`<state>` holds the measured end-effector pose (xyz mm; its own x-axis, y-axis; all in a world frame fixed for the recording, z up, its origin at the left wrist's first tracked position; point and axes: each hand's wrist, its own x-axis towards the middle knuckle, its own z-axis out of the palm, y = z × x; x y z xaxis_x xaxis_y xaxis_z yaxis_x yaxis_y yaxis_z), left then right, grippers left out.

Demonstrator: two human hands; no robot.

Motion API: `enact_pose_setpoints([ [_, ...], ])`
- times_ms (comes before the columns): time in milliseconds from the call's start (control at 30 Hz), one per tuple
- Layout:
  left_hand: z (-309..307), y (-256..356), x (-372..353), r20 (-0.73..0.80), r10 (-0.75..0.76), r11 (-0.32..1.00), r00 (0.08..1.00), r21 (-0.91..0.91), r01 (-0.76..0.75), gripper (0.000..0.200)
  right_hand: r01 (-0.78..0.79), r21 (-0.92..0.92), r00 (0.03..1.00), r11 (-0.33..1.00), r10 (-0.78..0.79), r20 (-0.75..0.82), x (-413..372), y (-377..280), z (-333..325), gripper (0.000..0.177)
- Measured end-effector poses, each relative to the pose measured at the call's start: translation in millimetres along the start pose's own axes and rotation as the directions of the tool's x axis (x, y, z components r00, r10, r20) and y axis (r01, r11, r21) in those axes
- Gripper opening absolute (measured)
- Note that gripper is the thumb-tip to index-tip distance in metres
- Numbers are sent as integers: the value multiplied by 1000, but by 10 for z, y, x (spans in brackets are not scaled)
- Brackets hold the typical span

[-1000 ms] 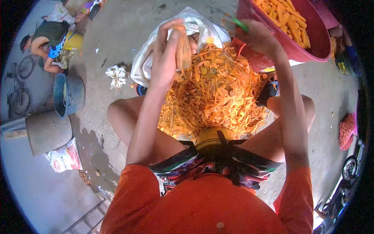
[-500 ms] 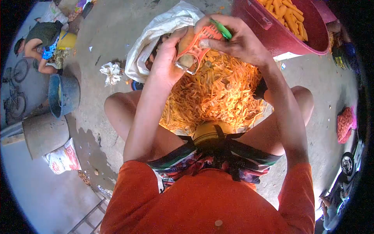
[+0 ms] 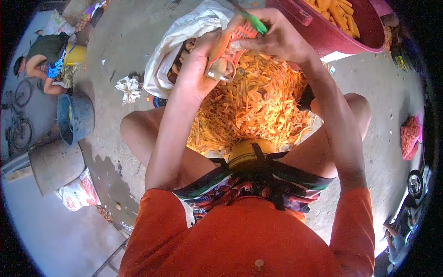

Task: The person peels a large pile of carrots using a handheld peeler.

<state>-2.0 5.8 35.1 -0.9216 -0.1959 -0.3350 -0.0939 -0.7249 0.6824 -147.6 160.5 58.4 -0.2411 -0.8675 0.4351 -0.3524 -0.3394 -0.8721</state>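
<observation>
An orange peeler (image 3: 240,34) with a ridged handle and a metal head at its lower end is held between both hands, above a heap of orange peelings (image 3: 258,101). My left hand (image 3: 205,57) is closed around its head end; whether a root is also in that palm is hidden. My right hand (image 3: 281,39) is closed, its thumb pressing on the peeler's handle. A green-handled knife (image 3: 255,23) sticks out from its fingers, with a thin dark blade pointing up and left. Just behind my left hand, a white sack (image 3: 161,55) stands open with brownish roots inside.
A dark red tub (image 3: 318,34) of peeled orange roots stands at the upper right. Between my legs is a yellow container (image 3: 249,152). On the left are a blue tub (image 3: 76,120), a printed sack (image 3: 80,191) and a bent-over person (image 3: 46,57). A red net bag (image 3: 410,138) lies far right.
Both hands and the peeler have shifted slightly up and left. The knife's handle has turned, and its blade now shows at the top. Both hands keep their hold.
</observation>
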Motion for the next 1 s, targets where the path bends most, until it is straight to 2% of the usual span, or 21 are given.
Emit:
enact_pose_setpoints([
  [33, -14, 5, 13, -15, -34, 999, 999, 38, 34, 28, 1, 1, 1000, 1000, -1, 2, 20, 8, -71, 15],
  [67, -25, 19, 26, -32, -66, 995, 997, 76, 68, 28, 68, 242, 996, 968, -78, 34, 52, -6, -191, 23],
  [100, -122, 25, 57, -34, -62, 995, 997, 76, 64, 28, 1, 98, 1000, 995, 0, -8, 31, 82, -344, 25],
  [133, -281, 20, 92, 115, -140, 988, 984, -55, 147, 28, -80, -41, 996, 996, 78, -50, 12, 169, -496, 28],
  [167, -387, 10, 124, 273, -192, 955, 943, -167, 243, 28, -112, -38, 987, 993, 106, -124, -20, 291, -459, 22],
  [200, -400, 1, 138, 278, -187, 958, 942, -161, 238, 28, -142, -35, 971, 989, 132, -200, -1, 297, -402, 15],
  [267, -377, -53, 136, 118, -112, 982, 987, -136, 128, 28, -5, -111, 991, 994, -10, -134, -6, 164, -206, 15],
  [300, -85, -41, 34, -95, -87, 996, 992, -40, 84, 28, -24, -36, 997, 999, 22, -68, -30, 63, -57, 15],
  [333, -53, -33, 13, -90, -82, 996, 993, -37, 79, 28, 63, -235, 998, 970, -57, 30, -5, -91, 8, 19],
  [400, -2, -42, -56, -102, -54, 996, 993, 68, 62, 29, 4, -254, 1000, 967, 3, 28, -40, -54, 35, 20],
  [467, -40, -88, -98, -118, -53, 995, 992, 74, 62, 29, 52, -236, 993, 970, -75, -87, -24, 85, -166, 18],
  [500, -142, -101, -70, -16, -113, 993, 993, 21, 113, 28, -38, 37, 992, 999, 42, -118, -18, 173, -336, 20],
  [533, -192, -106, -44, 90, -161, 986, 983, -27, 164, 28, -78, -232, 973, 970, 23, -229, -43, 247, -475, 19],
  [600, -188, -86, -31, 54, -148, 988, 987, -41, 150, 28, -29, 170, 987, 985, 55, -150, -16, 177, -439, 18],
  [667, -203, -62, -10, 55, -85, 991, 995, -104, 90, 31, 34, -125, 997, 992, -42, -61, -36, -3, -168, 19],
  [700, 4, -18, -80, -111, -77, 995, 991, -63, 71, 26, 72, -232, 996, 970, -81, -31, -31, -99, 9, 25],
  [800, 170, -37, -188, -161, -68, 996, 985, -60, 59, 25, 55, -229, 995, 972, -73, -71, -31, 49, -14, 23],
  [833, -53, -75, -103, 4, -72, 995, 997, -64, 72, 25, 22, -132, 990, 991, -40, -134, -26, 109, -154, 22],
  [867, -121, -66, -73, 10, -73, 995, 997, -67, 74, 25, -2, -37, 982, 999, -5, -190, 2, 102, -313, 21],
  [900, -185, -60, -57, 19, -108, 990, 994, -92, 109, 27, -142, -277, 961, 950, 66, -267, 3, 93, -411, 20],
  [1000, -180, -44, -34, -4, -111, 989, 994, -103, 110, 30, -1, -169, 985, 986, -28, -168, -22, 18, -197, 22],
])
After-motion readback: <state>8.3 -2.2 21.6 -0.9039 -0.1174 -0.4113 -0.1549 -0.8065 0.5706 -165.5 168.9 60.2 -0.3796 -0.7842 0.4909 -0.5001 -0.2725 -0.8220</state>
